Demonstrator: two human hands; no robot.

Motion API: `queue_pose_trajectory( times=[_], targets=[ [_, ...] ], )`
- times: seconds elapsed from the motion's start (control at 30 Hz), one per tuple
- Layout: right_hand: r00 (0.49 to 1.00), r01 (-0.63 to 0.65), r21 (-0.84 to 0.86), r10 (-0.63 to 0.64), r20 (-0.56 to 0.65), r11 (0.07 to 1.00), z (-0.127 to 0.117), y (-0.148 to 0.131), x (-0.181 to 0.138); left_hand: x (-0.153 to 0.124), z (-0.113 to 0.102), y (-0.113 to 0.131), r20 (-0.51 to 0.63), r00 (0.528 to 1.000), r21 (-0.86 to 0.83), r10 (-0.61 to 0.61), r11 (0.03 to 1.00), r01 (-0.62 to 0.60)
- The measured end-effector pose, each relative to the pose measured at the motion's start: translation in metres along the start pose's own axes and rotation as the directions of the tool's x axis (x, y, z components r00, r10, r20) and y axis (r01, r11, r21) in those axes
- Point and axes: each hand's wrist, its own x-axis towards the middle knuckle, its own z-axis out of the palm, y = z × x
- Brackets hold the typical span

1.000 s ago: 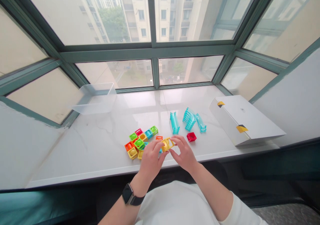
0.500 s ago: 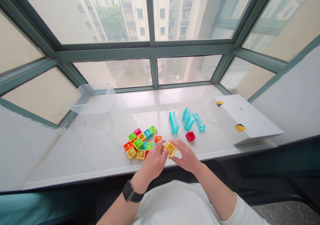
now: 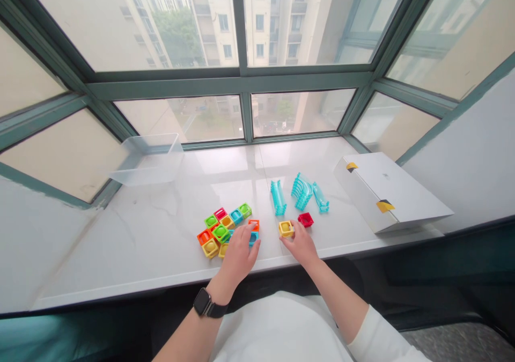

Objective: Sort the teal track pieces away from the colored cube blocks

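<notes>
On the white marble sill lies a cluster of small coloured cube blocks. My left hand, with a black watch on the wrist, rests over the near right part of that cluster, fingers curled onto the blocks; what it grips is hidden. My right hand holds a yellow cube block down on the sill by its near side. A red cube block sits just right of the yellow one. Three turquoise ribbed track pieces lie behind them.
A clear plastic tub stands at the back left by the window. A white flat box with yellow tape lies at the right. Window frames enclose the sill on three sides.
Both hands held the yellow cube together in the air; now the right hand has set it down beside the red cube, and the left hand has moved left onto the block cluster.
</notes>
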Motion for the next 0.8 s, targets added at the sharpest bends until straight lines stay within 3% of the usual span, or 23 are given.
queue_pose_trajectory(
  times=[0.2, 0.8],
  targets=[
    [0.997, -0.063, -0.182, 0.068, 0.022, 0.981, 0.015, 0.005, 0.015, -0.01, 0.014, -0.015, 0.028, 1.0, 0.063, 0.008, 0.998, -0.01],
    [0.993, -0.12, -0.27, 0.112, -0.047, 0.955, 0.024, -0.003, 0.013, -0.018, 0.027, -0.028, 0.047, 0.998, 0.048, -0.038, 0.998, 0.036]
  ],
)
